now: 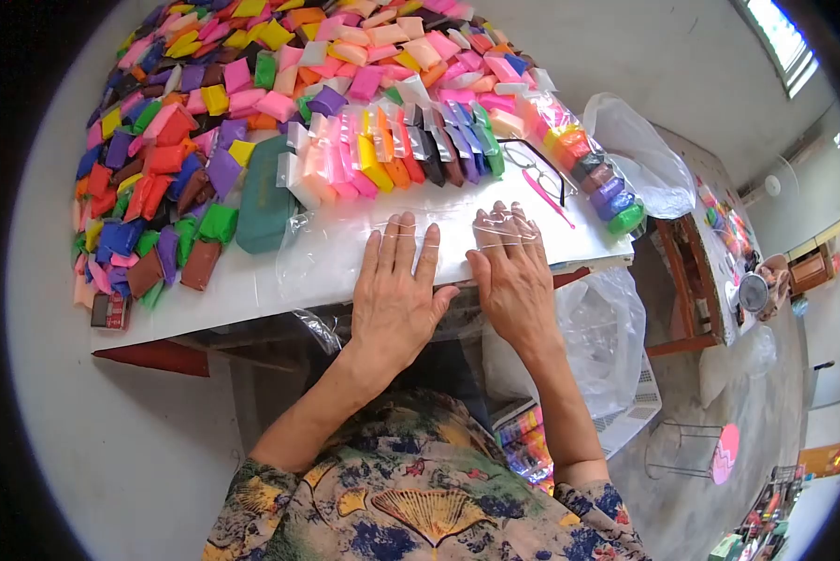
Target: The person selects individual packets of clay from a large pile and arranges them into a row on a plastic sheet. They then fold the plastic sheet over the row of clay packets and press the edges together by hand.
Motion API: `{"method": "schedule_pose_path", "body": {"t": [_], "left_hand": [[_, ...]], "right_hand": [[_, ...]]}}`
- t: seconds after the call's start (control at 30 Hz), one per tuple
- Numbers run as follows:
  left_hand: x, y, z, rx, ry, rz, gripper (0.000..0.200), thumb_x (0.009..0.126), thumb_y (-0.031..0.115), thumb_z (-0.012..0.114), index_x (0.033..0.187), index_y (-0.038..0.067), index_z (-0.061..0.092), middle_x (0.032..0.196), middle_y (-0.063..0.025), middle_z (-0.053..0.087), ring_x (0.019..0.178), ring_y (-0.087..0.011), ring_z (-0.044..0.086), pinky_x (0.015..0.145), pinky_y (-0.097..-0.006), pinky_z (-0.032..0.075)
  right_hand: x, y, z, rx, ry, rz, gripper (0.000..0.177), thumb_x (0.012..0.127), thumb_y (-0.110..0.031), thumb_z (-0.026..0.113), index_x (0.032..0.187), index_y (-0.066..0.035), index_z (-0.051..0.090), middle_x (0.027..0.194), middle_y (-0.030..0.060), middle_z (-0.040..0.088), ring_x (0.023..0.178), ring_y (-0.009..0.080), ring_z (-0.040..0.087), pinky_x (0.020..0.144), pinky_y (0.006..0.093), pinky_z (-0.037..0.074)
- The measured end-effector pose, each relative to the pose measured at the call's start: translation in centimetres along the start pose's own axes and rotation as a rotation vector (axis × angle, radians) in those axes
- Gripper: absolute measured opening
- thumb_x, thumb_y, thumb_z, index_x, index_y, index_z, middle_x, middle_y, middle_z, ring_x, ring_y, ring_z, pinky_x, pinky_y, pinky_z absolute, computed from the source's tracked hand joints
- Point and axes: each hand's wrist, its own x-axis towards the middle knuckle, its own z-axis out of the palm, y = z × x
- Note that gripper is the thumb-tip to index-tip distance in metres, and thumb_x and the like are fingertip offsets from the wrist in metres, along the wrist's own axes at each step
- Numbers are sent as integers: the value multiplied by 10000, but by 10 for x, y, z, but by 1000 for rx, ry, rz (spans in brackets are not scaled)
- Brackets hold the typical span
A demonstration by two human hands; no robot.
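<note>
My left hand (396, 290) lies flat with its fingers apart on a clear plastic bag (336, 245) at the table's front edge. Beside it, my right hand (510, 271) rests palm down with fingers stretched out, its fingertips on the clear plastic too. Just beyond both hands stands a row of small wrapped packets (373, 164), running from pale pink through yellow, orange, red, black, brown and purple to green. To the right of the row lies a filled clear bag (599, 173) of coloured packets.
A big pile of coloured packets (275, 70) covers the table's back and left. A green case (265, 196), black-framed glasses (537, 168) and a pink stick (548, 198) lie on the white table (214, 294). Plastic bags (597, 341) hang below at right; a stool (725, 453) stands farther off.
</note>
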Motion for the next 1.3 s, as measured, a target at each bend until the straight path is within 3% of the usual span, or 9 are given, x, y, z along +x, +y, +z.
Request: {"method": "schedule_pose_path", "body": {"t": [0.17,0.4,0.6,0.7,0.73,0.9,0.93,1.07,1.3], "left_hand": [[8,8,-3,-23,-36,42,731,860,352,709,1420,-39,450,1484,-275,396,1412,-387,360,1182,-506,267],[13,-9,-7,-6,-85,57,764,897,489,625,1454,2,433,1521,-169,407,1440,-312,341,1187,-526,225],[15,0,-3,36,-69,10,673,924,407,614,1411,-34,471,1482,-233,431,1425,-350,357,1182,-516,244],[20,-1,10,-54,-60,167,626,941,374,585,1400,-37,478,1460,-239,459,1400,-347,394,1188,-485,256],[21,1,8,-146,-42,155,552,929,249,593,1389,-37,487,1452,-236,459,1389,-359,406,1170,-458,308],[18,-3,9,-139,2,170,571,930,278,595,1402,-22,481,1451,-217,475,1383,-345,418,1176,-462,294],[18,-3,9,-139,-2,166,575,932,288,591,1404,-21,481,1452,-216,479,1385,-338,418,1180,-460,286],[17,-3,9,-143,11,166,568,934,290,587,1397,-23,486,1455,-217,473,1383,-340,419,1180,-463,289],[18,-4,8,-194,-3,156,575,927,280,603,1402,-18,477,1459,-218,459,1388,-356,407,1171,-468,301]], "right_hand": [[6,1,0,-21,-26,-41,461,990,-278,530,1350,10,540,1413,257,493,1360,418,424,1158,507,292],[6,8,-1,28,-44,-45,450,984,-291,542,1337,-11,558,1406,239,507,1354,403,434,1153,497,302],[8,5,2,-24,-34,-51,447,970,-264,564,1327,4,561,1402,244,511,1346,395,449,1132,495,332],[7,7,6,-10,-14,-64,431,957,-243,586,1308,7,572,1373,252,523,1303,411,479,1101,489,368],[6,6,3,-9,-5,-65,414,944,-225,604,1285,8,582,1342,246,543,1262,404,509,1073,479,396],[-1,-9,-32,68,41,-54,312,867,-144,697,1142,-4,646,1114,170,667,1006,333,651,881,405,525],[4,-19,-45,59,170,-67,220,853,-127,720,1046,-32,671,954,100,701,799,262,687,716,372,545],[36,-16,-60,201,268,126,159,862,-143,732,984,-62,671,874,76,691,594,205,654,576,366,492],[101,13,-40,202,69,324,577,796,-466,781,1170,-41,671,1039,158,695,895,298,696,807,421,515]]}}
